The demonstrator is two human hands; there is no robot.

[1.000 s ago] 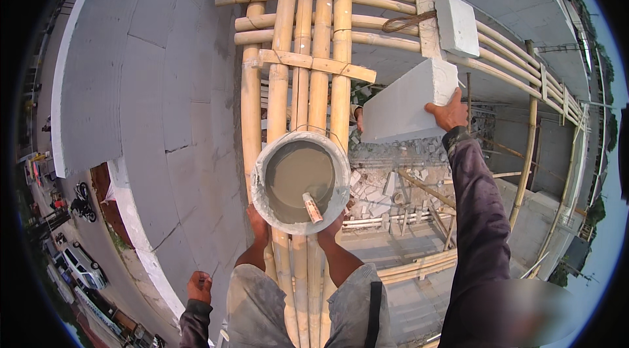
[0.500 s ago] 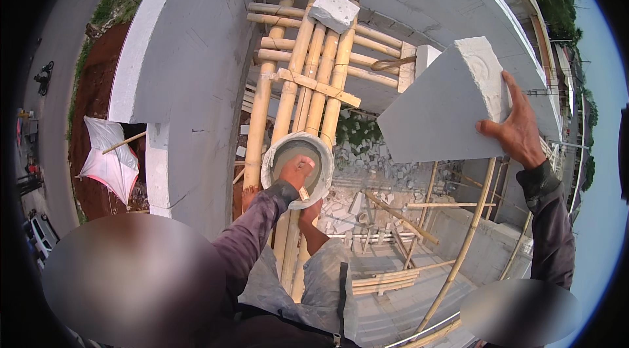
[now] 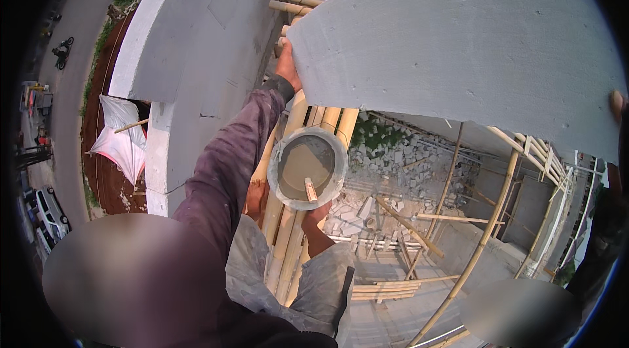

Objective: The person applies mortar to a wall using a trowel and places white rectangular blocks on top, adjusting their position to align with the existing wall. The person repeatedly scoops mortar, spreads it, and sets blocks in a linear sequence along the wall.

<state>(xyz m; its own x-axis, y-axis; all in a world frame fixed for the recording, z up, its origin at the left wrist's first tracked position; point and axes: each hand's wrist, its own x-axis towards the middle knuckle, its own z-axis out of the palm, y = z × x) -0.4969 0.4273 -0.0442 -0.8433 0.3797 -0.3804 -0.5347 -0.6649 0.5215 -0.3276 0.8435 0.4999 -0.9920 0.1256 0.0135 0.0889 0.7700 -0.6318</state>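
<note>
A large, light grey concrete block [image 3: 458,47] spans the upper right, held up close with its broad flat face toward me. My left hand [image 3: 287,68] grips its left end, the fingers mostly hidden behind it. At the far right edge my right hand [image 3: 616,107] holds the other end; only part of it shows. Below the block, a round bucket [image 3: 343,163] of wet grey mortar sits on the bamboo poles [image 3: 283,243] between my bare feet. A light-coloured tool handle [image 3: 310,189] leans on the bucket's near rim, its other end hidden in the mortar.
Bamboo poles form a raised platform beside a grey block wall [image 3: 216,40] on the left. Far below lie broken block rubble [image 3: 406,168] and slanting bamboo scaffold poles [image 3: 468,243]. A road [image 3: 85,79] and a white-and-pink sheet [image 3: 121,142] show beyond the wall.
My left hand has left the bucket and taken hold of the block's left end. The block has swung across in front of me, covering the far poles, and my right hand has moved farther right.
</note>
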